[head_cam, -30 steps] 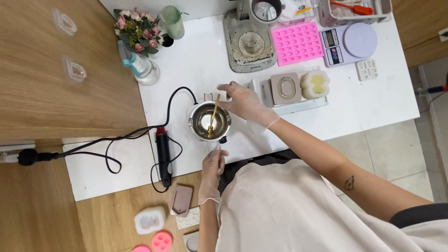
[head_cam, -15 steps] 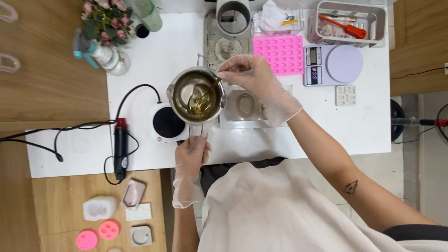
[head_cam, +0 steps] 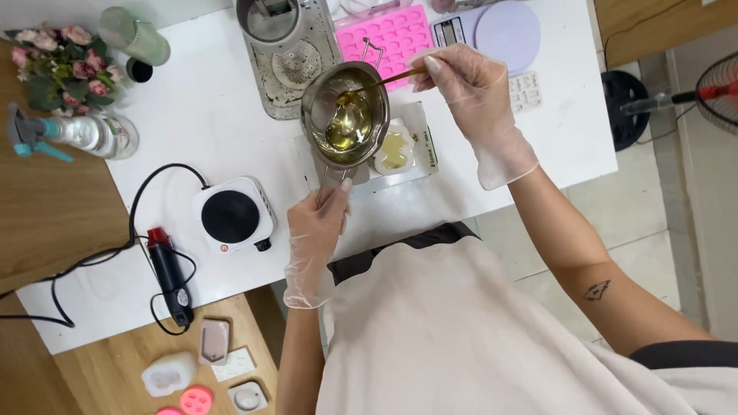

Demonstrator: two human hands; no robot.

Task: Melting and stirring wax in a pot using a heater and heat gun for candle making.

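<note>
1. At the far left of the white worktop (head_cam: pixel 231 115) stand a bunch of pink flowers (head_cam: pixel 65 58) and a clear spray bottle (head_cam: pixel 84 134); nearer the person lies a black and red heat tool (head_cam: pixel 169 277) with its cord.
2. A small white hotplate (head_cam: pixel 233 215) sits bare, with nothing on its black disc.
3. The left hand (head_cam: pixel 317 234), in a thin clear glove, is closed around the long handle of a steel pot (head_cam: pixel 344 115), wrist low and forearm running up from the body.
4. The pot is held in the air, tipped, above a pale mould (head_cam: pixel 396 150) resting on a flat box. It holds a pool of clear yellow liquid.
5. Judged from this, the pot is stiff, fairly light and likely hot; the liquid will slop if jolted, so the handle is the only safe place to hold it.
6. A thin gold spoon (head_cam: pixel 377 83) dips over the rim into the liquid.
7. The right hand (head_cam: pixel 469 84), also gloved, pinches the spoon's end between the fingertips, wrist bent down and elbow out to the right.
8. Behind lie a pink mould tray (head_cam: pixel 400 34) and a lilac kitchen scale (head_cam: pixel 500 27).
</note>
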